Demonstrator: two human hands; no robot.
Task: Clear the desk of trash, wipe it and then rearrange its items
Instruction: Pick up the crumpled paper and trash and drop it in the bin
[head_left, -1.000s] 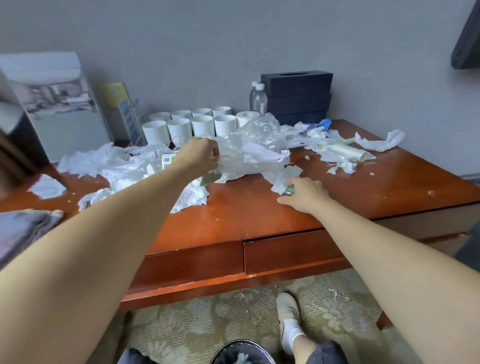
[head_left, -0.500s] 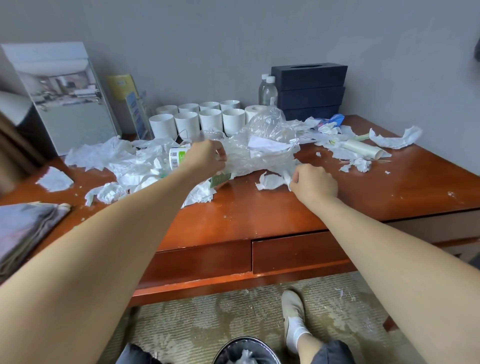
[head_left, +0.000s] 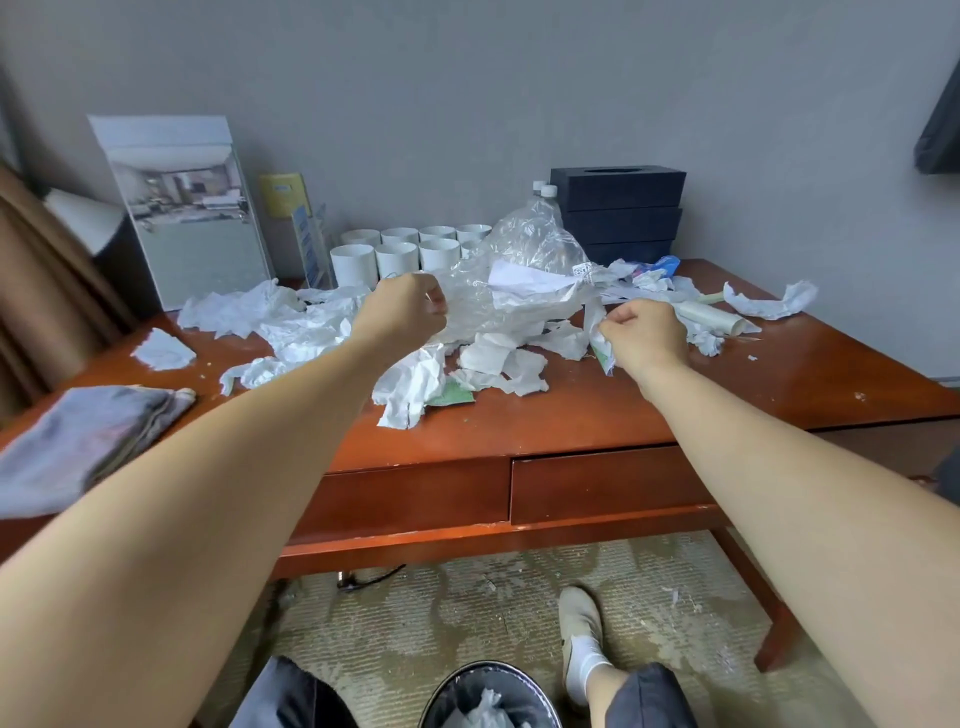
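The bin (head_left: 452, 680) on the floor holds crumpled tissue. My left hand (head_left: 402, 307) clutches the clear plastic bag (head_left: 530, 249), white paper inside, toward the bench's (head_left: 623, 410) back edge. My right hand (head_left: 644, 332) pinches a torn wrapper (head_left: 601, 349) just beside it.

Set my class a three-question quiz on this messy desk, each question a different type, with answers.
1. True or false: the left hand grips the plastic bag.
2. The bin stands: A on the desk; B on the floor; C on a chair.
3. Fill in: the right hand pinches a paper scrap; the black boxes are stacked ___ high.
Key: 1 true; 2 B; 3 three.
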